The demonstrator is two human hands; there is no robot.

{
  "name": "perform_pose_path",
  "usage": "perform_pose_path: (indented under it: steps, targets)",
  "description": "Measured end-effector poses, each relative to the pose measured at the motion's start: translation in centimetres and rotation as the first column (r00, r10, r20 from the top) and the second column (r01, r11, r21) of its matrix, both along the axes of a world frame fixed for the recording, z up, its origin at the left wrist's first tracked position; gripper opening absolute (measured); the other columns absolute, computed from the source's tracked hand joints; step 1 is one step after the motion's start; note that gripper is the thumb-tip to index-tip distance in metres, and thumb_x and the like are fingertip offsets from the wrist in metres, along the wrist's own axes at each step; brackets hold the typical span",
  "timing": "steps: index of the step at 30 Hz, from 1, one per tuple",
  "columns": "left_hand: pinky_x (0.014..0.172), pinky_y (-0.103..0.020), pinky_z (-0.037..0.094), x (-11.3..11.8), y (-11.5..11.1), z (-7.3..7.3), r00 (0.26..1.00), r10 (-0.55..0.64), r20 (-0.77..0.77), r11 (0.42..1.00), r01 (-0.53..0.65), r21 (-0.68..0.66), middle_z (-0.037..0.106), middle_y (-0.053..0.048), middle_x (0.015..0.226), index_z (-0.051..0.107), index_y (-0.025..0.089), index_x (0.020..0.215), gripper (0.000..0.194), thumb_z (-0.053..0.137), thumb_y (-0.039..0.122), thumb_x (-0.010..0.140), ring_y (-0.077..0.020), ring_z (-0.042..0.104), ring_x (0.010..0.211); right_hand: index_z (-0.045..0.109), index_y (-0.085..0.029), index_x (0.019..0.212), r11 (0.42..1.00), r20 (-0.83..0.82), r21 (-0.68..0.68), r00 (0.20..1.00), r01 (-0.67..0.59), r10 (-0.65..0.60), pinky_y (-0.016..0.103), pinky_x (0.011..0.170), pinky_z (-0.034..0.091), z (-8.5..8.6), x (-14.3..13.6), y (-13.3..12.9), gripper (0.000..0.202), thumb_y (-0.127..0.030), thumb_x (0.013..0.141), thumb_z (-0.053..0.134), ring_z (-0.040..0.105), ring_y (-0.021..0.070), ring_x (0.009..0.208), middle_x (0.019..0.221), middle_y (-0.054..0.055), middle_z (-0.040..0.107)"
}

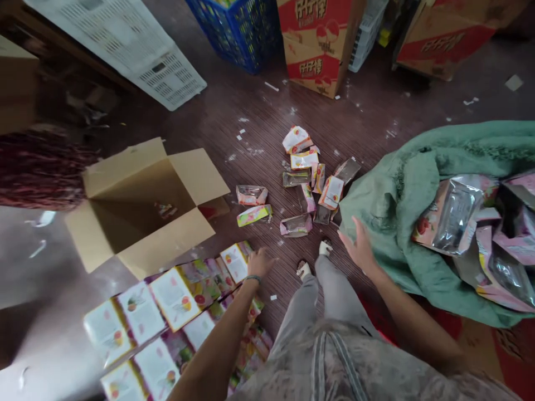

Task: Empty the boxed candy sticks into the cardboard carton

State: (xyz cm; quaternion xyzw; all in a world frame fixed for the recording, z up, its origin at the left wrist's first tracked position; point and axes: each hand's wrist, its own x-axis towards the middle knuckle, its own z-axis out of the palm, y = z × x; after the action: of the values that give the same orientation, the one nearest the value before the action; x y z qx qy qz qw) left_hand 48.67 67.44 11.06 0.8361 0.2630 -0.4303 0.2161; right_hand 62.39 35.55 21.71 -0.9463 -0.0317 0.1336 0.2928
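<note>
My left hand (261, 264), with a band at the wrist, is at the right end of rows of small printed fruit boxes (175, 298). Its fingers are apart, close to a white-topped box (234, 263); whether they touch it I cannot tell. My right hand (359, 248) is held in the air with fingers spread and nothing in it, beside a green cloth sack (378, 203). Inside the sack's mouth lie several crumpled pink packages with clear windows (457, 214). Between and beyond my hands, torn empty packages (296, 224) are scattered on the floor.
An open cardboard carton (142, 200) stands at left with a small scrap inside. Along the back are a white plastic crate (167, 72), a blue basket (246, 39) and red-printed cartons (313, 61). Paper scraps dot the dark floor (234, 133).
</note>
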Motion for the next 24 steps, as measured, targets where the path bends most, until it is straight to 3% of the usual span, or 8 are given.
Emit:
perform_pose_path:
  steps: [3,5,8,11,14,17,24]
  targets:
    - [0.110,-0.042,0.050,1.3,2.6,-1.9,0.998,-0.009,-0.054,1.000,0.010,0.025,0.062,-0.025,0.147,0.049,0.015,0.157,0.074,0.073,0.044,0.093,-0.0382,0.060,0.139,0.047,-0.011,0.159,0.990,-0.082,-0.015,0.986,0.143,-0.143,0.056,0.125,0.043,-4.5,5.4,2.4,0.084,-0.069,0.099,0.056,0.051,0.0368,0.150,0.158,0.026,0.056]
    - [0.106,-0.043,0.052,2.4,4.2,-3.2,0.997,-0.012,-0.080,0.999,0.016,0.050,0.059,-0.026,0.150,0.048,0.016,0.158,0.077,0.074,0.041,0.090,-0.0393,0.059,0.140,0.048,-0.009,0.157,0.984,-0.120,-0.038,0.977,0.173,-0.176,0.054,0.125,0.043,-7.7,9.2,4.2,0.084,-0.068,0.097,0.057,0.051,0.0369,0.149,0.157,0.027,0.056]
    - [0.108,-0.045,0.051,4.2,6.8,-5.8,0.994,-0.007,-0.105,0.995,0.017,0.096,0.056,-0.026,0.153,0.052,0.017,0.153,0.070,0.074,0.038,0.090,-0.0396,0.056,0.141,0.050,-0.006,0.155,0.986,-0.180,-0.103,0.973,0.127,-0.144,0.053,0.124,0.042,-12.7,13.5,7.0,0.084,-0.064,0.095,0.060,0.052,0.0374,0.148,0.156,0.029,0.056]
    - [0.110,-0.045,0.049,5.8,9.3,-9.7,0.991,0.010,-0.131,0.991,0.007,0.132,0.058,-0.024,0.150,0.057,0.017,0.145,0.061,0.073,0.039,0.091,-0.0382,0.055,0.140,0.052,-0.004,0.154,0.987,-0.238,-0.153,0.968,0.043,-0.079,0.052,0.124,0.042,-17.6,15.6,9.3,0.083,-0.063,0.096,0.060,0.054,0.0385,0.146,0.154,0.029,0.058]
    - [0.109,-0.048,0.049,7.1,10.9,-15.0,0.986,0.020,-0.165,0.986,0.008,0.167,0.058,-0.028,0.147,0.060,0.012,0.140,0.058,0.073,0.038,0.090,-0.0410,0.054,0.140,0.053,-0.007,0.153,0.985,-0.280,-0.171,0.960,-0.017,-0.032,0.055,0.122,0.044,-22.5,15.6,10.7,0.083,-0.067,0.097,0.058,0.056,0.0401,0.145,0.152,0.029,0.061]
    - [0.112,-0.052,0.047,7.9,11.6,-21.4,0.985,-0.015,-0.172,0.983,0.046,0.175,0.057,-0.031,0.149,0.059,0.008,0.142,0.062,0.074,0.032,0.087,-0.0440,0.053,0.142,0.051,-0.006,0.155,0.972,-0.303,-0.232,0.953,-0.049,-0.025,0.057,0.121,0.043,-28.0,14.7,11.9,0.084,-0.065,0.096,0.062,0.054,0.0427,0.146,0.155,0.031,0.058]
    - [0.133,-0.063,0.019,7.8,14.7,-37.9,0.972,-0.197,-0.129,0.972,0.210,0.104,0.023,-0.031,0.179,0.028,0.006,0.171,0.103,0.078,0.030,0.084,-0.0454,0.018,0.168,0.027,0.002,0.165,0.895,-0.275,-0.440,0.937,0.075,-0.214,0.061,0.122,0.039,-44.6,12.8,15.0,0.122,-0.072,0.084,0.079,0.046,0.0486,0.150,0.161,0.040,0.044]
